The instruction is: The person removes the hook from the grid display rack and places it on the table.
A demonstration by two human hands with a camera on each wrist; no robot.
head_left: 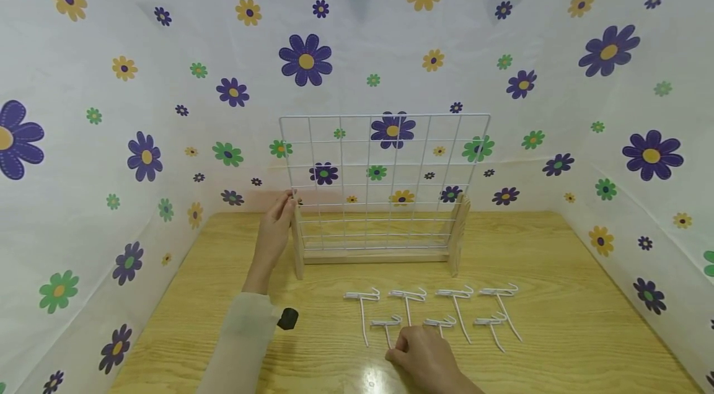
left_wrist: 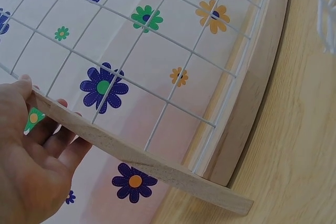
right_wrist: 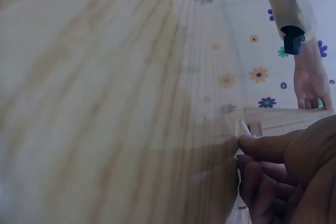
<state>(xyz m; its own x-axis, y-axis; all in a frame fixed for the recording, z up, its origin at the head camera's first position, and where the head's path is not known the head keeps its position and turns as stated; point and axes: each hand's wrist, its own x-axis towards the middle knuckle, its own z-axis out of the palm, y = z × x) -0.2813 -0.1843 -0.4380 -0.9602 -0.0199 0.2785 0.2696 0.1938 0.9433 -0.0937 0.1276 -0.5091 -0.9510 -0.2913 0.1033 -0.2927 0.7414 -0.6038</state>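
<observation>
A white wire grid rack (head_left: 385, 186) stands upright in a wooden base. My left hand (head_left: 277, 217) holds the top of its left wooden upright (left_wrist: 121, 142), the thumb on one side and the fingers curled behind. Several white wire display hooks lie in two rows in front of the rack. My right hand (head_left: 425, 354) is low over the front row, covering part of the middle front hook (head_left: 440, 322). Its thumb and forefinger pinch the stem end of the left front hook (head_left: 387, 323); a white tip shows at the thumb in the right wrist view.
The back row of hooks, such as the right one (head_left: 499, 291), lies between the rack and the front row. Another short hook (head_left: 491, 321) is right of my right hand. Flower-printed cloth (head_left: 362, 28) walls the wooden table (head_left: 558, 270) at back and sides.
</observation>
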